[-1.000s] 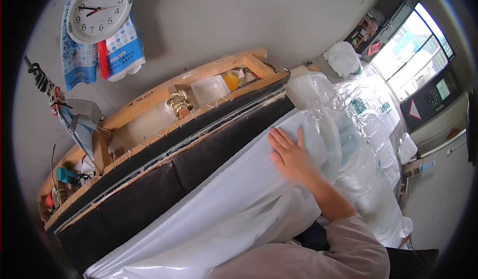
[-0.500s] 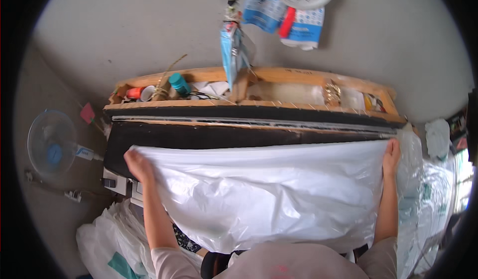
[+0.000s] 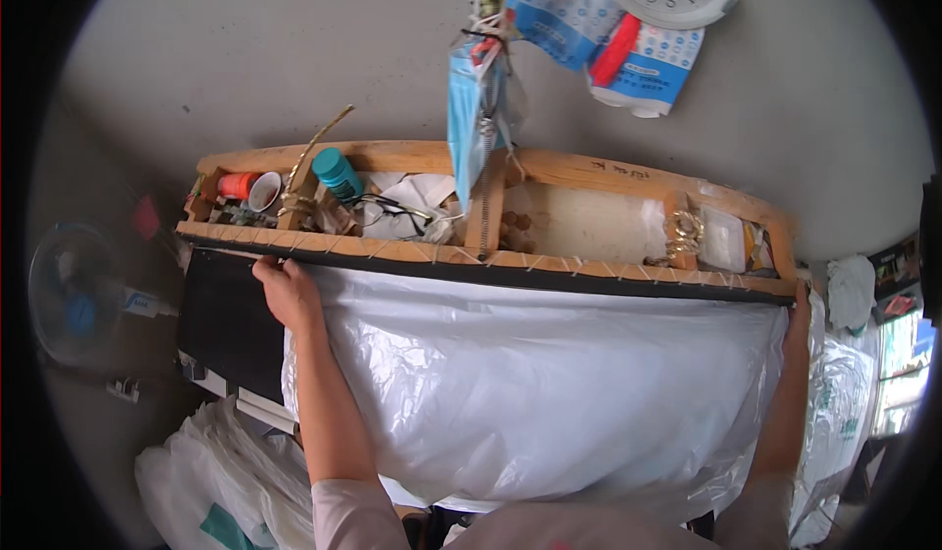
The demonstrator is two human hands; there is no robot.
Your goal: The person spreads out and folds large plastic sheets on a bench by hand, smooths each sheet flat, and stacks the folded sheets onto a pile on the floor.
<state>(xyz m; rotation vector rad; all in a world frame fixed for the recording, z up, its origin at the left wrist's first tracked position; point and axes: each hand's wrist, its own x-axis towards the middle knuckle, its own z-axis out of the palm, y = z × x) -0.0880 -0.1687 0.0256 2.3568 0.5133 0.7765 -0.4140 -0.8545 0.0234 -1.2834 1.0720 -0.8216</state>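
A wide sheet of glossy white plastic (image 3: 549,383) is stretched between my two hands and hangs toward my lap. Its upper edge runs in under the black lower edge of a long wooden frame (image 3: 579,164). My left hand (image 3: 292,297) is closed at the sheet's upper left corner, its fingertips against the frame's black edge. At the opposite corner, my right hand (image 3: 800,313) is seen edge-on, held close to the frame's right end; its fingers show only in part. Left of the sheet, part of a black work surface (image 3: 228,305) stays uncovered.
Compartments in the frame hold a teal jar (image 3: 337,174), an orange container (image 3: 237,186) and eyeglasses (image 3: 397,210). Blue face masks (image 3: 467,118) hang above it. A fan (image 3: 80,295) stands at left. White plastic bags (image 3: 211,462) are piled at lower left; more plastic (image 3: 839,403) hangs at right.
Both hands have carried the sheet's upper edge away from me, up to the frame. The pale strip along the black surface is now out of sight. The view has shifted and tilted.
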